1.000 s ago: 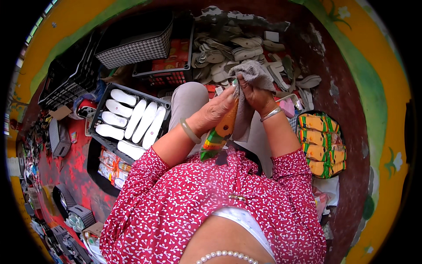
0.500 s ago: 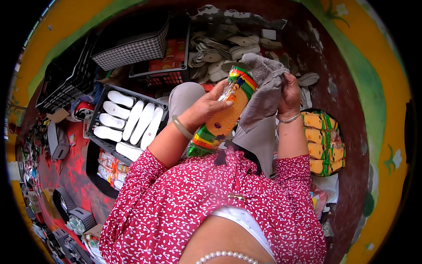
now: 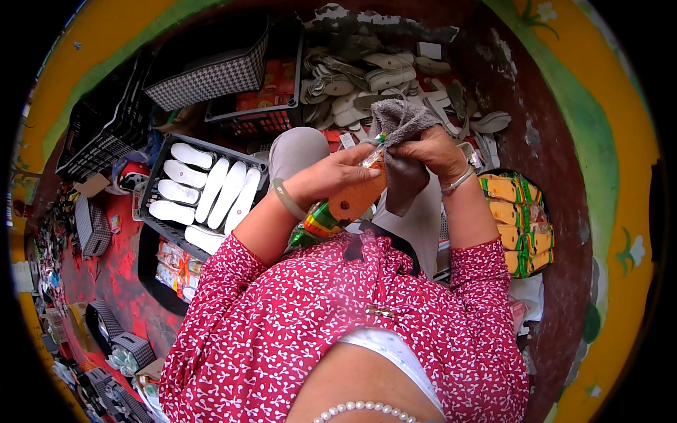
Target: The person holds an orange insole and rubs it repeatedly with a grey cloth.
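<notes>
Left hand [image 3: 330, 176] gripping 1 orange-and-green packet [image 3: 354, 200]; right hand [image 3: 434, 150] pinching grey cloth [image 3: 403, 118] at packet's upper end.

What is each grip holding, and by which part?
The left grip holds the orange packet by its upper part; the right grip holds the grey cloth around its bunched middle.

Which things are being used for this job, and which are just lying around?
In use:
orange packet, in the left hand
grey cloth, in the right hand
similar packets at right, maybe

Lying around, seemingly:
white insoles in the black crate
heaped pale soles
patterned basket
</notes>
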The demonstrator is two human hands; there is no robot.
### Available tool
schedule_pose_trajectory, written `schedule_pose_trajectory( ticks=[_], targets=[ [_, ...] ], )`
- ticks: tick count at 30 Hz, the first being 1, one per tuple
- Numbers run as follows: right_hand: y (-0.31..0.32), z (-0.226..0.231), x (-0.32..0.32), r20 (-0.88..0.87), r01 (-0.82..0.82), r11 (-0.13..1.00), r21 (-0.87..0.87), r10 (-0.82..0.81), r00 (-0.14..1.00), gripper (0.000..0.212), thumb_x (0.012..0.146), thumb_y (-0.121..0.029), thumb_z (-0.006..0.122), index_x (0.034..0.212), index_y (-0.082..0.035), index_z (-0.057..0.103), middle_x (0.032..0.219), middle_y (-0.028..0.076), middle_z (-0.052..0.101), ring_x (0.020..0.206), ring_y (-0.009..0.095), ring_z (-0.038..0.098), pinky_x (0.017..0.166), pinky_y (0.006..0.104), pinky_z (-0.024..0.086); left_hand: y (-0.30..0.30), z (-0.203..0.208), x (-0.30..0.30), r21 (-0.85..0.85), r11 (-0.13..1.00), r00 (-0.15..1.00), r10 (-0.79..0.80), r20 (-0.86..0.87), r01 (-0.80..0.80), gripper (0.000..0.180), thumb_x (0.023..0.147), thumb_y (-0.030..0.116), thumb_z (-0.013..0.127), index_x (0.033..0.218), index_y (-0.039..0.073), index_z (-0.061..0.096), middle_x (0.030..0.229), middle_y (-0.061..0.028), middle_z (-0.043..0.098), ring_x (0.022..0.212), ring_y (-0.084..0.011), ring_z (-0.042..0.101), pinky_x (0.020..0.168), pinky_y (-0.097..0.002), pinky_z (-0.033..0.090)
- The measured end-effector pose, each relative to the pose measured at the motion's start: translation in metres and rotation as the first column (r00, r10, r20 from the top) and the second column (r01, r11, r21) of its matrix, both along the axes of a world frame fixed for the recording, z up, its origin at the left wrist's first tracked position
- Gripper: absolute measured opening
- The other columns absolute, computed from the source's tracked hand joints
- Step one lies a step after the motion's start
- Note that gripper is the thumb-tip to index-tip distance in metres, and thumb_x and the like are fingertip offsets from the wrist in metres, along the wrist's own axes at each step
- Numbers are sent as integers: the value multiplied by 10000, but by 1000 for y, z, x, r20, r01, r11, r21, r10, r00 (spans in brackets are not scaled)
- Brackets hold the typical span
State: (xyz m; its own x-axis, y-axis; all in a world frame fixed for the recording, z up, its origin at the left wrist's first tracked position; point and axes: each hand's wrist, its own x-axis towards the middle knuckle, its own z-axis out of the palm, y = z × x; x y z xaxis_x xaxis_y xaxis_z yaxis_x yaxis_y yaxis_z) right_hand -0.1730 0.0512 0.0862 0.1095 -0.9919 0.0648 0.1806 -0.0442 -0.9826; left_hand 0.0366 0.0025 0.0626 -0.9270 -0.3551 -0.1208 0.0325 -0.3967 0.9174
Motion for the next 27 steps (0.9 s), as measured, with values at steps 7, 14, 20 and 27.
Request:
schedule_pose_trajectory(
  ticks=[7, 14, 20, 27],
  targets=[
    [4, -16, 15, 142, 331, 941, -72, -318, 937, 247, 705, 87, 666, 931, -9, 641, 883, 44, 658, 787, 126, 613, 744, 246, 494, -4, 9, 13, -17, 1000, 1000, -25, 16, 25, 565, 799, -4, 565, 1324, -33, 360, 1232, -94, 510, 1090, -149, 512, 942, -283, 390],
    [-1, -31, 27, 35, 580, 775, -253, -592, 806, 153, 724, 57, 668, 867, 2, 659, 841, 34, 663, 762, 113, 610, 719, 243, 477, -4, -1, 10, 58, 991, 993, -120, 2, 120, 564, 826, -16, 536, 1349, -35, 325, 1314, -92, 452, 1167, -143, 454, 987, -276, 342],
    [-6, -43, 27, 6, 668, 673, -318, -703, 711, 100, 767, 17, 641, 866, 12, 650, 833, 38, 655, 747, 116, 598, 719, 245, 465, -2, 0, 8, 33, 994, 994, -103, 28, 102, 598, 841, 3, 526, 1381, -26, 268, 1397, -95, 349, 1263, -150, 343, 1037, -282, 268],
    [-6, -24, -12, 344, 857, 515, 33, -811, 474, 111, 846, -86, 602, 921, -11, 635, 859, 28, 640, 771, 109, 591, 728, 248, 470, -1, -1, 7, 172, 985, 992, -2, -123, 23, 661, 795, 18, 544, 1388, -13, 254, 1363, -120, 389, 1240, -195, 397, 1039, -302, 282]
  ],
)
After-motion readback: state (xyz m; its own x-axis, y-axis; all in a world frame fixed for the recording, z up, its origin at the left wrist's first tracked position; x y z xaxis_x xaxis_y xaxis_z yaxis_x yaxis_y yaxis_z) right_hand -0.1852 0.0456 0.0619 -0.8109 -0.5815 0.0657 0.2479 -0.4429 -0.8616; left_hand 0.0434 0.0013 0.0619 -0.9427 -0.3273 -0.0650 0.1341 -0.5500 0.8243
